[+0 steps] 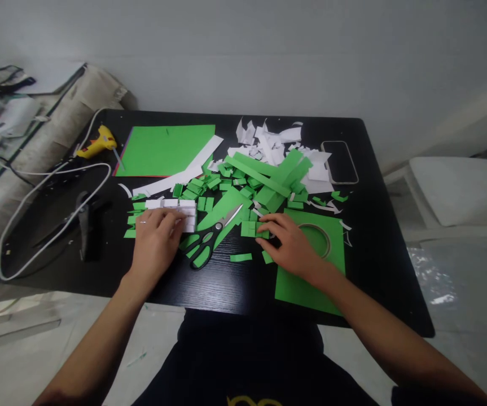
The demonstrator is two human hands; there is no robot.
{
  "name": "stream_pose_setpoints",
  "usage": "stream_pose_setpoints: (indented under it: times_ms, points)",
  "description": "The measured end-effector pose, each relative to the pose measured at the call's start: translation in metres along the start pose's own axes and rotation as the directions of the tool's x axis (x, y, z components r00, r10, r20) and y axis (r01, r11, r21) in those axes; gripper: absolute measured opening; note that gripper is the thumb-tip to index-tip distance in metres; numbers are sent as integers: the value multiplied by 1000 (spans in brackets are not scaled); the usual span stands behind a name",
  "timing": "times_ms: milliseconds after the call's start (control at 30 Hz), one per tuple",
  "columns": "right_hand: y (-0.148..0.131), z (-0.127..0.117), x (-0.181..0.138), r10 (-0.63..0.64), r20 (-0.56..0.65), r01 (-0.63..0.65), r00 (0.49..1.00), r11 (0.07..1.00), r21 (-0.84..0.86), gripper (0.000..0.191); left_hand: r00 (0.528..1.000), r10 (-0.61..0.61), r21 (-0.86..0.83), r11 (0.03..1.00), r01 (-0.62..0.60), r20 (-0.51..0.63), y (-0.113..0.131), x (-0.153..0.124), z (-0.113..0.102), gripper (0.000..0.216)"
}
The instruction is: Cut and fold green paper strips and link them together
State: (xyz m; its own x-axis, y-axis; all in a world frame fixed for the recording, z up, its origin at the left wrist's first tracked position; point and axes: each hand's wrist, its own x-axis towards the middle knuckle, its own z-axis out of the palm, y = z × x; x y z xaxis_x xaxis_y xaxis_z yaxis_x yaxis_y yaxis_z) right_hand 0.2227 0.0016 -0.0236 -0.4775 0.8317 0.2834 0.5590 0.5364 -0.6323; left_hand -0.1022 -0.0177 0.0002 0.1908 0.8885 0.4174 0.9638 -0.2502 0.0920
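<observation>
My left hand (156, 239) lies over a block of folded white paper pieces (190, 210), fingers bent and closed against it. Green folded tabs (131, 225) stick out beside that hand. With my right hand (289, 242), I have thumb and fingertips at the edge of a green folded paper piece (249, 228); the fingers partly cover it. Black-handled scissors (218, 226) lie between both hands, blades partly apart, on a green paper strip (230, 206). A roll of tape (327, 242) sits under and beside my right wrist, on a green sheet (311, 293).
Behind my hands, small green folded pieces (196, 185) and white paper scraps (268, 141) are heaped. Green sheets (162, 146) lie at the back left, near a yellow glue gun (99, 142) and its white cable (14, 231). A phone-shaped object (341, 162) lies at the right.
</observation>
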Motion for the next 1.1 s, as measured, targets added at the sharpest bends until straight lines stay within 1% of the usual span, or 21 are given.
stream_pose_setpoints:
  times_ms: [100, 200, 300, 367, 433, 467, 533, 567, 600, 667, 733, 800, 833, 900, 933, 1033, 1100]
  points:
    - [1, 1, 0, -13, -16, 13, 1000, 1000, -13, 8, 1000, -25, 35, 999, 25, 15, 0, 2, 7, 14]
    - [1, 1, 0, -33, -29, 32, 999, 999, -32, 7, 999, -35, 23, 999, 35, 13, 0, 2, 7, 13]
    - [2, 1, 1, -53, -39, 51, 998, 998, -36, 8, 998, -32, -16, 999, 31, -63, 5, 3, -2, 13]
    - [2, 0, 1, -61, -47, 59, 997, 998, -28, 8, 992, -20, -60, 998, 12, -128, 15, 4, -11, 12]
    - [2, -1, 2, -64, -58, 63, 996, 998, -13, 8, 992, 14, -145, 989, -33, -128, 29, 7, -18, 9]
    - [1, -1, 3, -62, -60, 62, 996, 998, -5, 9, 994, 52, -199, 977, -70, -94, 37, 8, -20, 8]
    - [1, -2, 3, -60, -63, 61, 996, 998, 8, 10, 987, 160, -317, 938, -144, 26, 53, 10, -20, 8]
    - [0, -3, 4, -61, -67, 62, 996, 998, 10, 11, 971, 219, -383, 908, -168, 94, 61, 11, -18, 9]
    - [-1, -5, 4, -62, -73, 63, 995, 998, 12, 11, 951, 280, -434, 879, -198, 133, 69, 11, -16, 11]
    - [-3, -9, 6, -59, -97, 61, 994, 998, 14, 9, 921, 347, -480, 848, -226, 179, 80, 11, -9, 11]
    - [-7, -17, 6, -29, -121, 33, 992, 999, 31, 9, 906, 373, -497, 836, -233, 202, 87, 11, -3, 11]
    - [-12, -26, 5, 33, -109, -26, 994, 997, 67, 8, 900, 376, -514, 829, -221, 220, 88, 13, -2, 11]
    - [-14, -30, 3, 70, -78, -63, 995, 994, 86, 7, 900, 371, -523, 827, -208, 229, 87, 13, -2, 12]
    - [-20, -37, -3, 140, 62, -145, 988, 985, 88, 4, 904, 350, -542, 823, -171, 246, 82, 15, -5, 13]
    - [-22, -39, -6, 157, 118, -166, 980, 983, 72, 5, 907, 333, -550, 822, -146, 257, 79, 15, -7, 14]
    - [-27, -37, -18, 152, 203, -157, 967, 988, 9, 18, 912, 261, -551, 833, -48, 315, 70, 12, -14, 19]
    - [-27, -33, -23, 126, 219, -124, 967, 992, -26, 19, 912, 198, -519, 854, 19, 360, 64, 10, -16, 27]
